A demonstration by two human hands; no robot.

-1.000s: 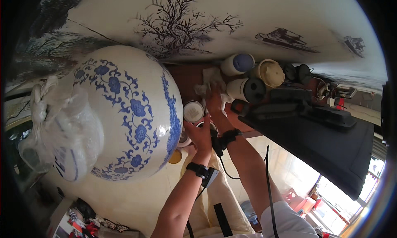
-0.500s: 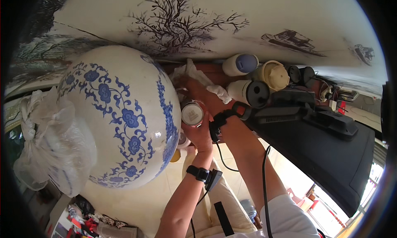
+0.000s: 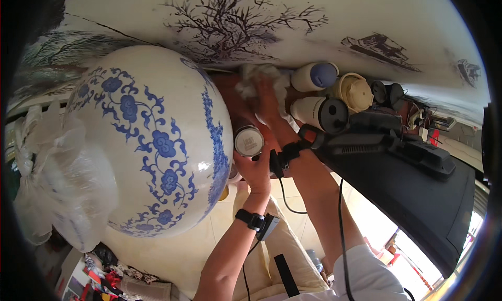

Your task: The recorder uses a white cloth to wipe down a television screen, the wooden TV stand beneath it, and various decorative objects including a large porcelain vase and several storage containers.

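Observation:
My left hand point(image 3: 253, 170) is wrapped round a jar point(image 3: 249, 141) with a pale round top, held just above or at the edge of a reddish-brown wooden surface point(image 3: 234, 100). Beyond it, my right hand point(image 3: 266, 100) presses a crumpled white cloth point(image 3: 282, 87) against that surface near the wall; its fingertips are partly hidden in the folds. Close on the left of both hands bulges a large white porcelain vase point(image 3: 151, 139) with blue flower scrolls. Straps with small black devices sit on both wrists.
Right of the cloth stand a white bottle with a blue lid point(image 3: 321, 75), a white canister with a black lid point(image 3: 333, 115) and a cream container point(image 3: 356, 92). A black monitor point(image 3: 402, 181) fills the right. A plastic bag point(image 3: 68, 175) lies against the vase. Cables hang from my wrists.
My right hand has slid the white cloth right and slightly farther toward the wall, beside the bottles. My left hand keeps the jar in nearly the same place. The whole view has shifted slightly.

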